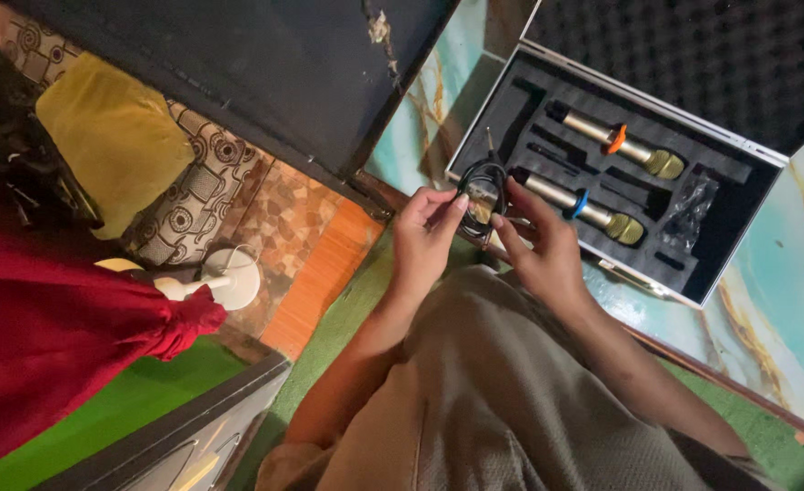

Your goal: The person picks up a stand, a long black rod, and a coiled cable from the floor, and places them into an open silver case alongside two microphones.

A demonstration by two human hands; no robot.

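Note:
Both my hands hold a small coil of black cable [484, 193] in front of an open case. My left hand [424, 236] pinches the coil's left side and my right hand [538, 245] grips its right side. Behind the coil lies the open silver-edged case [693, 295] with black foam. In its slots rest two gold microphones, one with an orange ring [622, 145] and one with a blue ring [584, 206]. A crumpled clear plastic bag [690, 211] sits at the case's right end.
The case rests on a marbled teal table top [784, 309]. A dark cabinet panel [265, 73] rises at upper left. A red cloth bundle [47, 345], yellow cloth [115, 136], a white round-based object [229, 280] and green flooring [147, 400] lie to the left.

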